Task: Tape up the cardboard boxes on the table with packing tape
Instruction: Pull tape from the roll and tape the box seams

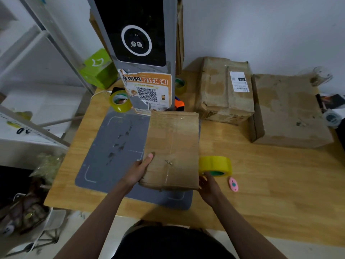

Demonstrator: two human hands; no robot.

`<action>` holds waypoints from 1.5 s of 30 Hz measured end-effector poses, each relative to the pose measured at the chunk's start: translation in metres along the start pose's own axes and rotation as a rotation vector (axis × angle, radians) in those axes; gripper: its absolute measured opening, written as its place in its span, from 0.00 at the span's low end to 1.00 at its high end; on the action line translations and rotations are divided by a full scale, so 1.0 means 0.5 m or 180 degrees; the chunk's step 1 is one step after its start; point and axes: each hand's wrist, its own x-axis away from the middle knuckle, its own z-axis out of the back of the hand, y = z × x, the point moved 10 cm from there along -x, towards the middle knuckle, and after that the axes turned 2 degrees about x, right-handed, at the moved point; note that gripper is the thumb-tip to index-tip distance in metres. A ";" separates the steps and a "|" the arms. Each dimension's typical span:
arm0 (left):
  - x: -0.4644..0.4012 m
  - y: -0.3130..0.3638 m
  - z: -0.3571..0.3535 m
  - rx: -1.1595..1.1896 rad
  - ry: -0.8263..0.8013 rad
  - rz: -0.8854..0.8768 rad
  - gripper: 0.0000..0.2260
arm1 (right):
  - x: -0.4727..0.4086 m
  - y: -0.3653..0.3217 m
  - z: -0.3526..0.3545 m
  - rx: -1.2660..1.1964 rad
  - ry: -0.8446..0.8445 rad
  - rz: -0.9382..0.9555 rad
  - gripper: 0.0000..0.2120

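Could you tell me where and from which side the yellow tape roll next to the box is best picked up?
Take the yellow tape roll across its broad outer band, coming from above. It stands on edge with its green core facing the person, so the curved band is exposed on top. The box crowds its left side, and the right hand is nearest, probably the easier one to use.
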 end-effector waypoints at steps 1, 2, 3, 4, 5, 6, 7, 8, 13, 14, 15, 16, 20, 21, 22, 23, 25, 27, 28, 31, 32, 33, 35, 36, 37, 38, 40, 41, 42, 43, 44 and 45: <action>0.001 0.002 0.000 -0.0027 -0.0004 -0.0002 0.28 | 0.001 0.001 -0.001 0.0039 -0.0019 -0.0019 0.07; 0.002 0.005 -0.002 -0.0067 -0.0020 -0.0004 0.28 | 0.002 0.001 -0.004 0.0083 -0.0045 -0.0029 0.07; 0.000 0.004 -0.001 -0.0110 -0.0025 0.0004 0.27 | 0.003 0.001 -0.006 0.0125 -0.0080 -0.0010 0.07; 0.000 0.004 -0.001 -0.0151 -0.0026 0.0012 0.25 | 0.005 0.001 -0.008 0.0144 -0.0110 0.0008 0.07; 0.001 0.005 0.001 -0.0182 -0.0020 0.0007 0.23 | 0.007 0.002 -0.010 0.0121 -0.0144 0.0013 0.07; -0.001 0.003 0.003 -0.0195 -0.0034 -0.0011 0.23 | 0.010 0.003 -0.010 0.0080 -0.0166 0.0020 0.07; -0.001 0.003 -0.001 -0.0164 -0.0099 -0.0026 0.23 | 0.015 0.001 -0.006 0.0079 -0.0165 0.0054 0.06; 0.000 0.001 -0.008 -0.0111 -0.0175 0.0000 0.24 | 0.020 -0.004 0.001 0.0109 -0.0157 0.0096 0.06; -0.006 0.004 -0.069 0.0481 -0.0614 0.0085 0.18 | 0.075 -0.084 0.035 0.0375 0.0296 0.0645 0.08; -0.013 0.004 -0.085 0.0667 -0.0708 0.0123 0.22 | 0.096 -0.110 0.040 0.0381 0.0437 0.0857 0.09; -0.021 0.002 -0.093 0.0870 -0.0742 0.0157 0.24 | 0.116 -0.137 0.035 0.0467 0.0526 0.1072 0.11; -0.032 -0.003 -0.099 0.1061 -0.0758 0.0186 0.24 | 0.136 -0.161 0.027 0.0593 0.0590 0.1265 0.12; -0.069 -0.019 -0.132 0.1301 -0.0785 0.0159 0.19 | 0.195 -0.236 -0.012 0.1443 0.0933 0.1856 0.20; -0.076 -0.029 -0.133 0.1192 -0.0670 0.0175 0.18 | 0.209 -0.251 -0.028 0.1808 0.1088 0.2026 0.23; -0.087 -0.042 -0.126 0.0990 -0.0511 0.0170 0.16 | 0.218 -0.262 -0.046 0.2264 0.1230 0.2165 0.27; -0.099 -0.052 -0.115 0.0719 -0.0346 0.0104 0.13 | 0.230 -0.268 -0.075 0.2852 0.1370 0.2256 0.28; -0.113 -0.039 -0.088 0.0058 -0.0077 -0.0281 0.08 | 0.246 -0.255 -0.144 0.4112 0.1527 0.2335 0.32; -0.101 0.004 -0.064 -0.0314 0.0070 -0.0930 0.12 | 0.261 -0.227 -0.202 0.4780 0.1517 0.2539 0.35; -0.082 0.033 -0.048 -0.0339 0.0139 -0.1334 0.16 | 0.262 -0.213 -0.217 0.4900 0.1491 0.2618 0.35; 0.001 0.103 -0.013 -0.0410 -0.0031 -0.2402 0.28 | 0.249 -0.199 -0.220 0.5014 0.1469 0.2581 0.40; 0.029 0.117 -0.020 -0.0591 -0.0266 -0.2670 0.32 | 0.246 -0.203 -0.217 0.5034 0.1463 0.2566 0.42; 0.053 0.127 -0.034 -0.0773 -0.0510 -0.2895 0.35 | 0.245 -0.209 -0.218 0.5076 0.1460 0.2594 0.43; 0.079 0.144 -0.062 -0.0834 -0.0851 -0.2989 0.42 | 0.241 -0.215 -0.223 0.5212 0.1396 0.2667 0.43; 0.077 0.153 -0.072 -0.0744 -0.0896 -0.2917 0.45 | 0.239 -0.215 -0.227 0.5287 0.1364 0.2663 0.43; 0.068 0.160 -0.080 -0.0673 -0.0861 -0.2830 0.48 | 0.239 -0.215 -0.230 0.5337 0.1376 0.2666 0.42; 0.056 0.165 -0.086 -0.0620 -0.0817 -0.2744 0.51 | 0.242 -0.218 -0.232 0.5331 0.1443 0.2744 0.40; 0.032 0.164 -0.095 -0.0464 -0.0801 -0.2579 0.55 | 0.259 -0.222 -0.237 0.5153 0.1530 0.3134 0.35; 0.024 0.162 -0.097 -0.0440 -0.0806 -0.2546 0.56 | 0.267 -0.225 -0.240 0.4960 0.1452 0.3346 0.33; 0.021 0.161 -0.098 -0.0476 -0.0806 -0.2559 0.56 | 0.271 -0.228 -0.244 0.4701 0.1285 0.3478 0.33; 0.020 0.160 -0.100 -0.0509 -0.0811 -0.2582 0.55 | 0.271 -0.230 -0.247 0.4437 0.1060 0.3515 0.32; 0.021 0.160 -0.102 -0.0497 -0.0835 -0.2597 0.54 | 0.270 -0.232 -0.255 0.4230 0.0831 0.3519 0.31; 0.023 0.160 -0.102 -0.0465 -0.0866 -0.2598 0.53 | 0.273 -0.234 -0.265 0.4094 0.0643 0.3532 0.31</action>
